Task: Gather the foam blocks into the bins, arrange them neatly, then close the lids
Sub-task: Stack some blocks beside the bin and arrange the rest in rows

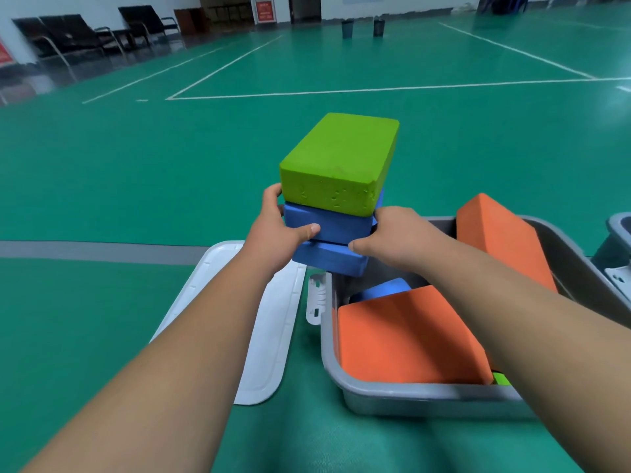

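Your left hand (276,230), right hand (392,237) clamp green-over-blue rectangular foam block stack (334,196); open grey plastic bin (409,394) lies near-right, below it.

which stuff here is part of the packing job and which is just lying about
Job: green block, two blue blocks, left hand, right hand, orange blocks, grey bin, white lid.
Lying about: black chairs, dark buckets, red sign.

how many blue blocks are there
3: upper blue block and lower blue block held beneath the green block; third blue block in the grey bin. More may be hidden.
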